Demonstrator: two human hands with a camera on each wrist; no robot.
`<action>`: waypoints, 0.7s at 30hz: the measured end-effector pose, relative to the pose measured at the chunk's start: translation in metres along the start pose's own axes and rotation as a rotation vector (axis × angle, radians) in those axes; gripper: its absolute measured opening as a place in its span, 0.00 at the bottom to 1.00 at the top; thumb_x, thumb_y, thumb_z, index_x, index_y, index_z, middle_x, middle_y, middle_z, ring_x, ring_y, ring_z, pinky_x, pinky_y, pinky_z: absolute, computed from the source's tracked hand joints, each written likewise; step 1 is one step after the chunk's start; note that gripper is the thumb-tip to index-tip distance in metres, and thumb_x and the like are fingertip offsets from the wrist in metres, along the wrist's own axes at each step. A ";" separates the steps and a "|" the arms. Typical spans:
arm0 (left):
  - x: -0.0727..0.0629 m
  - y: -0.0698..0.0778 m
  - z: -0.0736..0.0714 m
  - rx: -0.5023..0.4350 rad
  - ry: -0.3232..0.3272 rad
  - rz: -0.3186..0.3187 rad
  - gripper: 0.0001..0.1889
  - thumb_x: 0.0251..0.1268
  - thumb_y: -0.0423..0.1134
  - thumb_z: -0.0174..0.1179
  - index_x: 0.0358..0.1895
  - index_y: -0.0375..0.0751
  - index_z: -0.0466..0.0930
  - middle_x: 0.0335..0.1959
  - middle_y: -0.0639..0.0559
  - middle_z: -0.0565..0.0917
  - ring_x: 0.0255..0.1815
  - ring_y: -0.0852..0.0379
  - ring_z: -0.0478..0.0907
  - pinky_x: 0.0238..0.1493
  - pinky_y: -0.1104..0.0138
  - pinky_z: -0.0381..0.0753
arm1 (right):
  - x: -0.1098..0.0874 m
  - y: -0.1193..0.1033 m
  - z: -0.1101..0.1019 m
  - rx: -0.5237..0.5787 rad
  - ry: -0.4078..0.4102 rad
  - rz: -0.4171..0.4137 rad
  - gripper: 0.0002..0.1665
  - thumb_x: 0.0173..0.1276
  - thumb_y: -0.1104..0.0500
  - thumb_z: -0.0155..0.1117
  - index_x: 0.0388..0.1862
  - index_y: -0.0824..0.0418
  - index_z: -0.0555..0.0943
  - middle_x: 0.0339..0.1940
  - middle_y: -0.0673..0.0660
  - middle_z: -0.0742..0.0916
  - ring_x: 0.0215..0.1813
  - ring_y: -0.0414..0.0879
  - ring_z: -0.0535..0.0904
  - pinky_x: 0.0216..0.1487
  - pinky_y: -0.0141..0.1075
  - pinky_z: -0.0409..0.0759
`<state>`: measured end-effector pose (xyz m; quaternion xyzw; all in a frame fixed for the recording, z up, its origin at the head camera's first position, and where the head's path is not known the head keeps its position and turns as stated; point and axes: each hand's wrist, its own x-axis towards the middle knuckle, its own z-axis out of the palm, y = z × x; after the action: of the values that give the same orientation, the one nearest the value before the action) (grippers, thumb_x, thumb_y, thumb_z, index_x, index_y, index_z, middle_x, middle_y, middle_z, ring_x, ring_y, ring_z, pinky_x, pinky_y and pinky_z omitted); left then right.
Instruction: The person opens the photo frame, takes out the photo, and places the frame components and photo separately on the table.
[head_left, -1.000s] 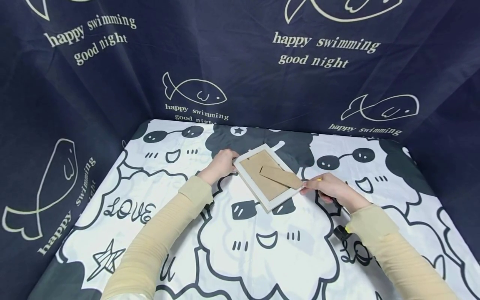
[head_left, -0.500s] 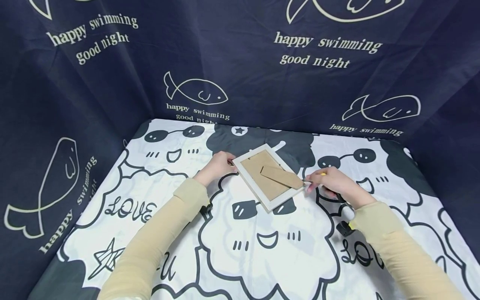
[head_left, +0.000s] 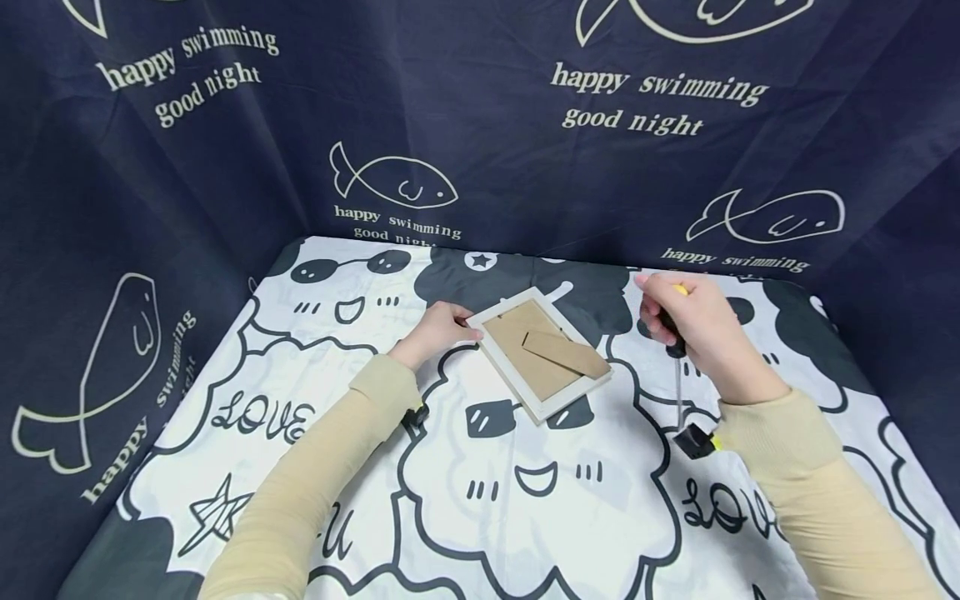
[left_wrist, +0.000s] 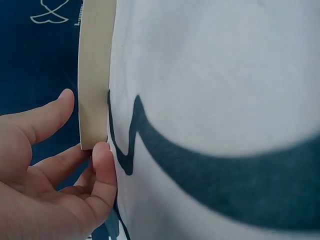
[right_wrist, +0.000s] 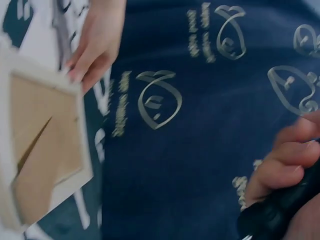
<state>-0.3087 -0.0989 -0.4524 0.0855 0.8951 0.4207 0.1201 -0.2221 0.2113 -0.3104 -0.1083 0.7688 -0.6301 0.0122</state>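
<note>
From where I stand, the left hand point(head_left: 435, 333) has its fingers curled at the corner of a picture frame point(head_left: 525, 358), some of them under it, and seems to hold it steady. The frame is back side up, just right of these fingers, over the cloth-covered counter point(head_left: 487, 508). The right hand point(head_left: 693, 321) grips a screwdriver point(head_left: 675, 343), its metal shaft pointing down from the fingers, apart from the frame. I judge the step is prying at the frame's back; the next move calls for bringing the tip precisely to its edge. The frame is pale, flat and rectangular; its brown backing and slanted easel stand point(head_left: 570, 357) look like smooth fibreboard. The screwdriver's handle is thick and black, with some yellow.
</note>
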 end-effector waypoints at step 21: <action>0.002 0.008 0.002 0.106 0.015 0.007 0.26 0.53 0.45 0.70 0.53 0.34 0.80 0.39 0.45 0.85 0.35 0.55 0.78 0.38 0.66 0.77 | 0.008 -0.004 0.061 0.927 -0.092 -0.874 0.19 0.55 0.63 0.37 0.06 0.66 0.54 0.05 0.56 0.61 0.10 0.44 0.58 0.12 0.32 0.54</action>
<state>-0.3100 -0.0915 -0.4474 0.0918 0.9166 0.3739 0.1074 -0.2195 0.1499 -0.3181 -0.4223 0.3001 -0.8388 -0.1675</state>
